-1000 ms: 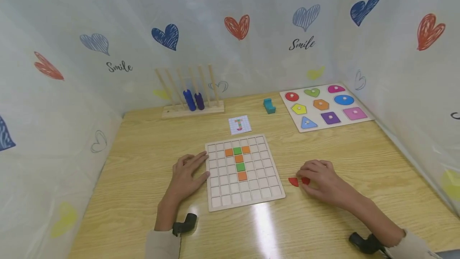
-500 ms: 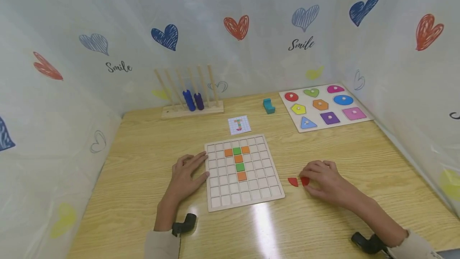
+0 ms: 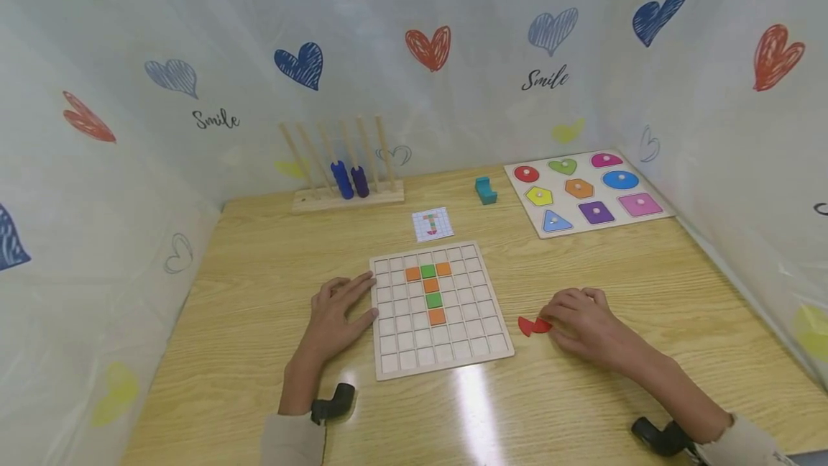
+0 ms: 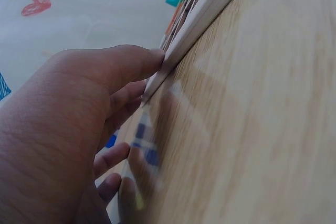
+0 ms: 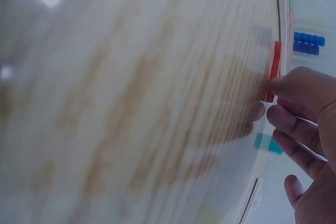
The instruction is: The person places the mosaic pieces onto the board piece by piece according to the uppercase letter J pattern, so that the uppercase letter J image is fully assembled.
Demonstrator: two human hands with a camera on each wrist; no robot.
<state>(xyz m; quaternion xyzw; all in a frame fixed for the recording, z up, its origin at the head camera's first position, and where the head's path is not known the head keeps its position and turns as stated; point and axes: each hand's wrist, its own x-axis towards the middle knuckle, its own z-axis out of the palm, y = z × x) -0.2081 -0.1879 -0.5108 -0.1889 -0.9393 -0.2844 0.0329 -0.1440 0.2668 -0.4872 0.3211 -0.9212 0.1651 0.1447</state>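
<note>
A wooden grid board [image 3: 394,344] lies mid-table, with orange and green squares [image 3: 433,300] set in a T shape. My left hand [image 3: 331,318] rests at the board's left edge, thumb and fingertips touching it, as the left wrist view also shows on the board's side [image 4: 189,38]. To the right of the board, two red quarter-circle pieces lie close together. The left one [image 3: 525,327] is on the table; my right hand [image 3: 585,322] pinches the other [image 3: 543,325] at its edge. In the right wrist view my thumb is against red [image 5: 275,61]; the two pieces cannot be told apart there.
Behind the board lies a small pattern card [image 3: 433,224]. A peg stand [image 3: 382,195] with blue and purple pieces is at the back, near a teal block [image 3: 485,191]. A shape puzzle board [image 3: 559,208] sits back right. Printed plastic sheeting [image 3: 362,13] surrounds the table.
The red piece at my right fingertips has turned and shifted slightly left, and its corner now meets the other red piece, which has turned a little. My left hand stays still.
</note>
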